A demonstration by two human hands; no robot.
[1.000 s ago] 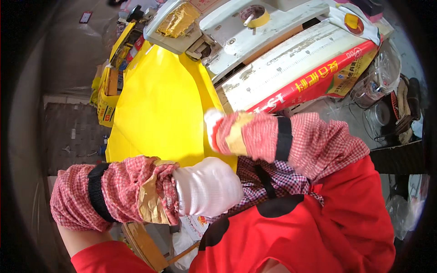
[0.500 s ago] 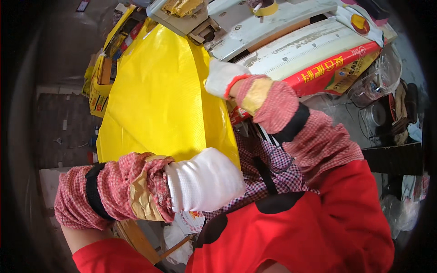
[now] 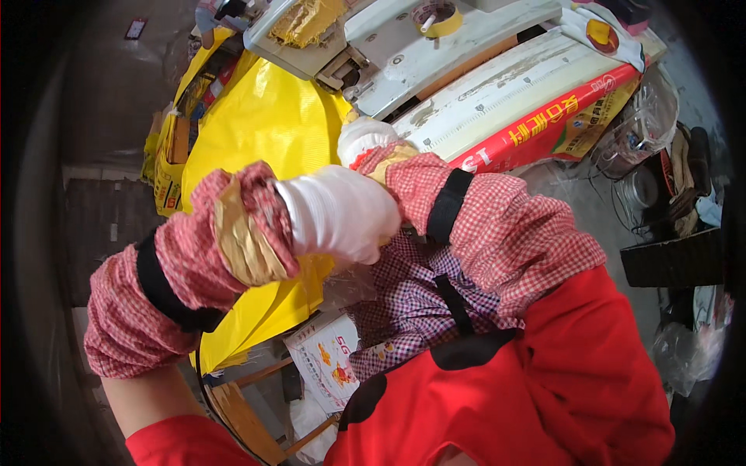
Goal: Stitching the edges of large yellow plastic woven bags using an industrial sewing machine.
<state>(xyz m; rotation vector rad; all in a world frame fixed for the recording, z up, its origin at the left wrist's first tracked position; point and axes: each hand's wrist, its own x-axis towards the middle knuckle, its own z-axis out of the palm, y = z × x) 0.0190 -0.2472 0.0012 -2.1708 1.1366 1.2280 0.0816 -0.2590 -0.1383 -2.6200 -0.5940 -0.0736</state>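
Has right hand [image 3: 367, 135] by left end of machine [image 3: 458, 53], left hand [image 3: 347, 211] over yellow sheet [image 3: 260, 124], seemingly to steady it; can't tell either grip.

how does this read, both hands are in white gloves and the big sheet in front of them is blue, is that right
Not quite: in the head view, the big sheet is yellow, not blue. The left hand and right hand are indeed in white gloves.

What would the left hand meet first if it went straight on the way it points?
Probably the right arm's red-checked sleeve, just beyond the left hand, though depth is unclear.
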